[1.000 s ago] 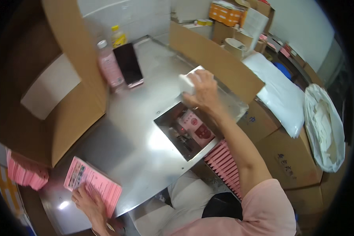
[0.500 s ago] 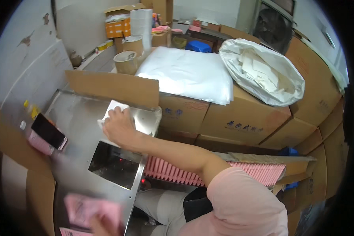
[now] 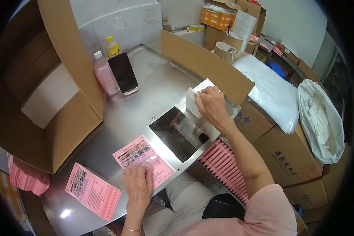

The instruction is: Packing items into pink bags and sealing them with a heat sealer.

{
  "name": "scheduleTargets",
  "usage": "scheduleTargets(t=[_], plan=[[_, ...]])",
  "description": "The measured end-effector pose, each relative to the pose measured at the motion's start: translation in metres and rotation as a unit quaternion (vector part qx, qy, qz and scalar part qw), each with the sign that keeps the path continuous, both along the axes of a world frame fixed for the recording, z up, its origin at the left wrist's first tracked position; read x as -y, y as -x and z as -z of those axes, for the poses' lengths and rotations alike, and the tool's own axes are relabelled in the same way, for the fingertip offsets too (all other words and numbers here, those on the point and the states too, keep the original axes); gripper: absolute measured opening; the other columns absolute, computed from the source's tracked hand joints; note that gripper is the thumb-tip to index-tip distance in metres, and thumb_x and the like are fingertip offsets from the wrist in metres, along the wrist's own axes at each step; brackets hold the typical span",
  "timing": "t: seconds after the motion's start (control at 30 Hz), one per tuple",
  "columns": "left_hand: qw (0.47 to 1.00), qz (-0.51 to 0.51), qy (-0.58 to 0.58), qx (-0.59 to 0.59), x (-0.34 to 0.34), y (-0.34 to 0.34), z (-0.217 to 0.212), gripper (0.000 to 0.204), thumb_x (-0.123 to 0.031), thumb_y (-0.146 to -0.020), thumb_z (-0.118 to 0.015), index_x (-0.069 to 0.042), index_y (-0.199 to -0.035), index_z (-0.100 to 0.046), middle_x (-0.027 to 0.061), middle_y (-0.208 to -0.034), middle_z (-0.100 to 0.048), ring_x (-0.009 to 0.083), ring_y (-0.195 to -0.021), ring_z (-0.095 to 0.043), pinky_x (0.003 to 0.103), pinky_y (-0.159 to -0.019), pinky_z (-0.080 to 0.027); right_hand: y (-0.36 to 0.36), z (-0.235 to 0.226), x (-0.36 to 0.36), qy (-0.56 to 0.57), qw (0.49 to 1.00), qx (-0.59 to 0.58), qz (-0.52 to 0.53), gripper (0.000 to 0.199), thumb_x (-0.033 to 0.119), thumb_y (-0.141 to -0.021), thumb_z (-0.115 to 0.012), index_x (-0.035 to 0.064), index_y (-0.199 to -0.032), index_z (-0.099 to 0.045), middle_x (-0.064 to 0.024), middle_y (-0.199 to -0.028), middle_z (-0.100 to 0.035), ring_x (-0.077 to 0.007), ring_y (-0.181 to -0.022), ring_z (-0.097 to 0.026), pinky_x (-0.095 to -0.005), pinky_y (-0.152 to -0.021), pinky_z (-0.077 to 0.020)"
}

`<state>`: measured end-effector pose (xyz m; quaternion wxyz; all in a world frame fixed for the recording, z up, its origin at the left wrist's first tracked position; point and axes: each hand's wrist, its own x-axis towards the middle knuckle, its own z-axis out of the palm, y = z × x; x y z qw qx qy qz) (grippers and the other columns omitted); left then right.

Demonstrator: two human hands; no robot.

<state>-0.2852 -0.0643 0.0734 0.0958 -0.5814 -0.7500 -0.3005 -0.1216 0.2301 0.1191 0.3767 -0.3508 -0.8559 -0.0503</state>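
Note:
My left hand has its fingers bent together on the lower edge of a pink printed packet, which lies flat on the metal table beside a dark rectangular opening. Just left of this hand sits a stack of similar pink packets. Across the opening, my right hand is closed around white folded tissues, near the table's right edge. Its fingertips are partly hidden behind the knuckles. Inside the opening show a metal piece and a small red light.
An open cardboard box stands at the left, with more pink packets below it. A phone leans against a pink bottle. A cardboard flap borders the table's far side. A row of pink packets runs beside my lap.
The view has swung left. The pink packet, blurred in my left hand before, now lies flat beside the opening under my fingers. My right hand still grips the white tissues near the cardboard flap.

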Motion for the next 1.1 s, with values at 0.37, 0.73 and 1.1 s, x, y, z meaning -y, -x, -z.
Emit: scheduleTargets(t=[0.37, 0.73, 1.1], plan=[[0.996, 0.067, -0.03, 0.049, -0.011, -0.013, 0.0, 0.016, -0.007, -0.086, -0.072, -0.004, -0.089, -0.057, 0.0139, -0.084, -0.057, 0.0328, -0.079, -0.053, 0.042, -0.071, -0.039, -0.007, -0.007, 0.004, 0.053, 0.999, 0.002, -0.007, 0.02, 0.015, -0.092, -0.059, 0.0013, -0.092, -0.074, -0.0138, -0.1, -0.067, -0.0305, -0.1, -0.058, -0.0451, -0.085, -0.0442], [0.993, 0.087, -0.012, 0.077, -0.01, -0.018, -0.005, 0.02, -0.007, -0.083, -0.074, -0.002, -0.095, -0.058, 0.0177, -0.095, -0.056, 0.0353, -0.088, -0.052, 0.043, -0.077, -0.042, -0.012, 0.005, 0.005, 0.002, 1.0, 0.001, 0.007, 0.034, 0.01, -0.087, -0.058, -0.0013, -0.118, -0.065, -0.018, -0.111, -0.065, -0.035, -0.114, -0.056, -0.0439, -0.096, -0.0437], [0.999, -0.03, 0.037, 0.02, -0.013, -0.015, 0.0, 0.084, -0.035, -0.066, -0.081, -0.007, -0.138, -0.048, 0.0303, -0.157, -0.025, 0.0545, -0.137, -0.032, 0.067, -0.108, -0.026, 0.067, 0.037, 0.141, -0.036, 0.94, 0.115, -0.319, 0.033, 0.015, -0.077, -0.064, -0.0012, -0.105, -0.064, -0.0155, -0.092, -0.064, -0.0326, -0.089, -0.065, -0.066, -0.106, -0.0336]])
